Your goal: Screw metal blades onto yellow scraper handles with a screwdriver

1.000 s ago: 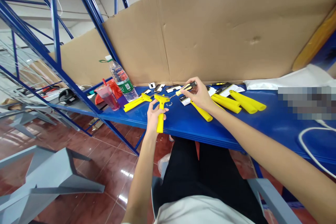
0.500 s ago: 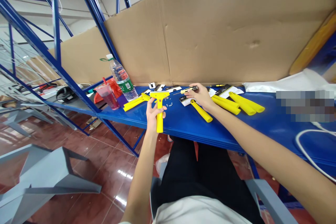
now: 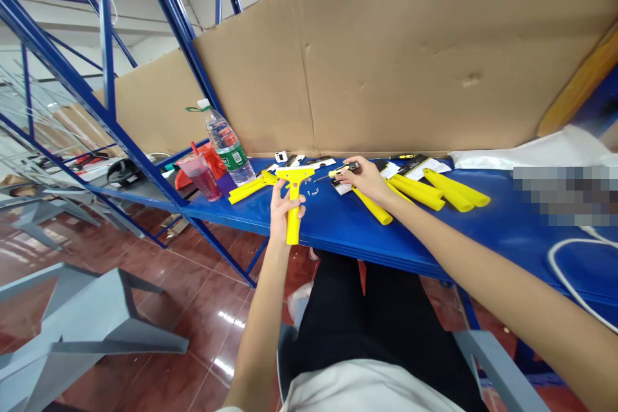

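My left hand (image 3: 281,211) is closed around the handle of a yellow T-shaped scraper (image 3: 293,209), held upright over the table's front edge with its wide head at the top. In my right hand (image 3: 364,179) is a screwdriver (image 3: 342,171) with a pale yellow and black handle. Its thin shaft points left toward the scraper's head; whether the tip touches cannot be made out. Small loose metal bits (image 3: 313,192), perhaps screws, lie on the blue table between the hands. Beneath my right hand rests a yellow handle (image 3: 374,207).
Several yellow handles (image 3: 418,192) lie on the right with printed cards (image 3: 419,167). Another yellow tool (image 3: 251,188) lies left, near a water bottle (image 3: 228,148) and a pink cup (image 3: 203,177). A cardboard wall (image 3: 386,64) closes the back. A white cable (image 3: 562,257) hangs at right.
My right hand has moved slightly left and lower, bringing the screwdriver's shaft closer to the scraper's head. My left hand holds the scraper nearly still.
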The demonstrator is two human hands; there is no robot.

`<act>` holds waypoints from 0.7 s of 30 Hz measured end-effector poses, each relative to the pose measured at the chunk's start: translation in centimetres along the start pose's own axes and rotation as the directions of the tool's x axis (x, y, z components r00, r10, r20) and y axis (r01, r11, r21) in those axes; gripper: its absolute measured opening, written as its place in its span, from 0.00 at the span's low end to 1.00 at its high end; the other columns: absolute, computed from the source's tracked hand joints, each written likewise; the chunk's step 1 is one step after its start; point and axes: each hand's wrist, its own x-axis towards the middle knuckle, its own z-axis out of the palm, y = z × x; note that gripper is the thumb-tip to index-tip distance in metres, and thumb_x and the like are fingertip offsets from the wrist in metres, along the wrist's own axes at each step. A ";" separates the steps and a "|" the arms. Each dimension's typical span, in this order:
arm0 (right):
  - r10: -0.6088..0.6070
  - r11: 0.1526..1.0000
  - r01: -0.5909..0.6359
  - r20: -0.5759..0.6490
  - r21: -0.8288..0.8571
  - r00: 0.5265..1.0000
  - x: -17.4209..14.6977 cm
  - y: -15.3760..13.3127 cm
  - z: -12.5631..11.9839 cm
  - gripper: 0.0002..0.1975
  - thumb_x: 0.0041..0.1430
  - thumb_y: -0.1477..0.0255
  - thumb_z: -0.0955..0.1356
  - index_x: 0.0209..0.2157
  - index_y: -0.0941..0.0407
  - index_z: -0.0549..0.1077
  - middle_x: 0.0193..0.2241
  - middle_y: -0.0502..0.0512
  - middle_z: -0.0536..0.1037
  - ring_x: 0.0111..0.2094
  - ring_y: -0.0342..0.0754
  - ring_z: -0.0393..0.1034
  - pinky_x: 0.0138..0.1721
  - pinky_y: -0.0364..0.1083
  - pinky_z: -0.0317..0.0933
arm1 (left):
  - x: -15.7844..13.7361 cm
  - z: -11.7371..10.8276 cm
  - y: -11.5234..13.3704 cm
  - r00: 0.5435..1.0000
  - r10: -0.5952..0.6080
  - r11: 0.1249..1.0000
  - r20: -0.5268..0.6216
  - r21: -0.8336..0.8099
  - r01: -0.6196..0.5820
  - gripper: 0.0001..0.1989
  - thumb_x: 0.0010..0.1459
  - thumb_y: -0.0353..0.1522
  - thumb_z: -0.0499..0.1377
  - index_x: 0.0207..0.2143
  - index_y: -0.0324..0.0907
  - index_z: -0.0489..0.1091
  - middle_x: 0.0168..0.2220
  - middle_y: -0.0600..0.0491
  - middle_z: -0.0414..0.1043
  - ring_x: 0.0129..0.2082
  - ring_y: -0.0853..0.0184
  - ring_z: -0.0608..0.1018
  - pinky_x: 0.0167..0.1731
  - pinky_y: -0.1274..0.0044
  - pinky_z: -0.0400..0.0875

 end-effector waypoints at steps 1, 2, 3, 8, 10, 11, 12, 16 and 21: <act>0.003 1.000 -0.003 -0.002 0.001 1.000 0.0 0.0 0.0 0.20 0.61 0.62 0.80 0.48 0.52 0.73 0.37 0.55 0.86 0.43 0.59 0.88 0.51 0.63 0.84 | 0.0 0.0 0.0 1.000 -0.004 1.000 -0.001 -0.005 0.004 0.42 0.41 0.26 0.70 0.60 0.54 0.69 0.50 0.51 0.73 0.34 0.71 0.78 0.22 0.82 0.60; 0.004 1.000 -0.004 -0.002 0.001 1.000 0.0 0.0 0.0 0.20 0.61 0.62 0.80 0.48 0.52 0.73 0.37 0.55 0.86 0.43 0.59 0.88 0.51 0.63 0.84 | 0.0 0.0 0.1 1.000 -0.006 1.000 -0.005 -0.005 0.006 0.42 0.40 0.26 0.70 0.60 0.54 0.69 0.50 0.51 0.73 0.34 0.71 0.78 0.22 0.82 0.60; 0.003 1.000 -0.003 -0.002 0.000 1.000 0.1 0.0 0.0 0.20 0.60 0.62 0.80 0.48 0.52 0.73 0.37 0.55 0.86 0.43 0.59 0.88 0.51 0.63 0.84 | 0.0 0.0 0.1 1.000 -0.008 1.000 -0.009 -0.004 0.008 0.41 0.40 0.26 0.70 0.60 0.54 0.69 0.50 0.51 0.73 0.34 0.71 0.78 0.22 0.82 0.60; -0.032 0.999 0.032 -0.001 -0.002 0.999 0.0 -0.5 -0.1 0.24 0.60 0.56 0.80 0.49 0.52 0.73 0.37 0.56 0.85 0.44 0.60 0.88 0.51 0.63 0.83 | 0.3 -0.3 -0.2 1.000 -0.025 1.000 -0.006 -0.002 0.025 0.40 0.41 0.25 0.71 0.59 0.54 0.69 0.49 0.53 0.74 0.35 0.71 0.79 0.23 0.82 0.61; -0.053 0.999 0.053 -0.010 -0.003 0.999 0.0 -0.7 -0.2 0.27 0.58 0.53 0.80 0.49 0.52 0.73 0.38 0.56 0.85 0.44 0.60 0.88 0.50 0.62 0.83 | 0.5 -0.5 -0.4 0.999 -0.042 0.999 -0.009 0.017 0.042 0.40 0.42 0.26 0.71 0.59 0.53 0.69 0.49 0.52 0.75 0.36 0.70 0.80 0.24 0.82 0.62; -0.066 0.998 0.066 -0.018 -0.003 0.998 0.0 -0.8 -0.3 0.28 0.57 0.51 0.81 0.49 0.52 0.73 0.39 0.56 0.85 0.44 0.60 0.88 0.50 0.62 0.83 | 0.6 -0.5 -0.4 0.999 -0.051 0.998 -0.013 0.027 0.051 0.40 0.43 0.26 0.71 0.59 0.53 0.69 0.50 0.52 0.76 0.37 0.70 0.81 0.24 0.82 0.63; -0.080 0.997 0.080 -0.025 -0.003 0.997 0.0 -0.9 -0.3 0.29 0.57 0.50 0.80 0.49 0.52 0.73 0.40 0.56 0.84 0.44 0.60 0.88 0.50 0.61 0.84 | 0.6 -0.5 -0.5 0.998 -0.059 0.998 -0.015 0.034 0.060 0.40 0.43 0.26 0.71 0.60 0.53 0.69 0.51 0.51 0.76 0.37 0.70 0.81 0.24 0.82 0.63; -0.134 0.991 0.134 -0.053 -0.001 0.990 0.0 -1.5 -0.4 0.30 0.57 0.46 0.80 0.49 0.51 0.73 0.41 0.56 0.83 0.44 0.58 0.88 0.48 0.59 0.84 | 0.6 -0.4 -0.4 0.997 -0.078 0.996 -0.018 0.034 0.078 0.41 0.43 0.26 0.71 0.61 0.53 0.68 0.54 0.48 0.77 0.38 0.69 0.82 0.25 0.83 0.64; -0.180 0.983 0.181 -0.093 0.001 0.979 -0.1 -2.4 -0.3 0.31 0.57 0.44 0.79 0.49 0.51 0.72 0.39 0.55 0.83 0.42 0.58 0.88 0.46 0.57 0.84 | 0.3 0.0 -0.1 0.994 -0.101 0.995 -0.033 0.001 0.101 0.41 0.43 0.25 0.71 0.61 0.51 0.68 0.53 0.48 0.77 0.38 0.69 0.82 0.25 0.84 0.63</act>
